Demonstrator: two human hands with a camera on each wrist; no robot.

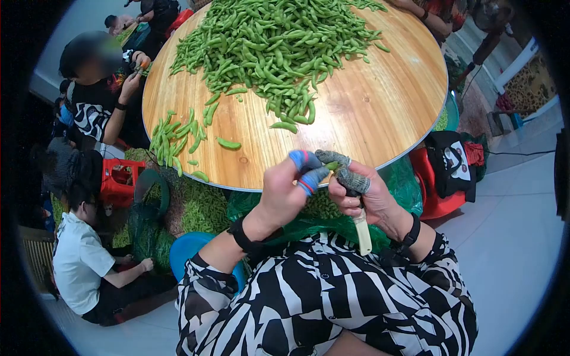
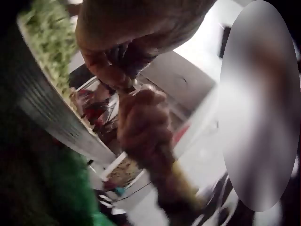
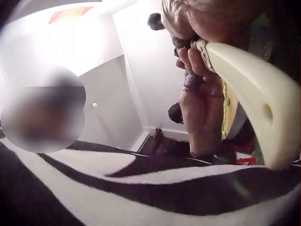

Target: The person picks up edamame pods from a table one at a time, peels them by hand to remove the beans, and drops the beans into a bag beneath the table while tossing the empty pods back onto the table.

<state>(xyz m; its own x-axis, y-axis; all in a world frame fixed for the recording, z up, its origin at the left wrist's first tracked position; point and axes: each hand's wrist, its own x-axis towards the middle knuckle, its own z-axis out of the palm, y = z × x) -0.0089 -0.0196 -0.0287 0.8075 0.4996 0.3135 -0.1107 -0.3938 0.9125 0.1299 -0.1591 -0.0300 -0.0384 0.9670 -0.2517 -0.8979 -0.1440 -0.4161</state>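
Both hands meet close over the near edge of a round wooden table (image 1: pixel 380 113). With curled fingers wearing blue and grey finger covers, the left hand (image 1: pixel 285 188) pinches at a small green soybean pod (image 1: pixel 333 167). That pod also lies between the covered thumb and index finger of the right hand (image 1: pixel 369 193). The lower fingers of the right hand grip a tool with a cream handle (image 1: pixel 363 234); its working end is hidden. In the right wrist view the curved handle (image 3: pixel 263 103) shows a hole near its end. Blur softens the meeting fingertips in the left wrist view.
A large heap of soybean pods (image 1: pixel 267 47) covers the table's far part, with a smaller pile (image 1: pixel 172 139) at left. Green plastic (image 1: pixel 407 184) hangs below the edge. A blue basin (image 1: pixel 187 252) and red stools (image 1: pixel 119 181) stand nearby. Other people sit at left.
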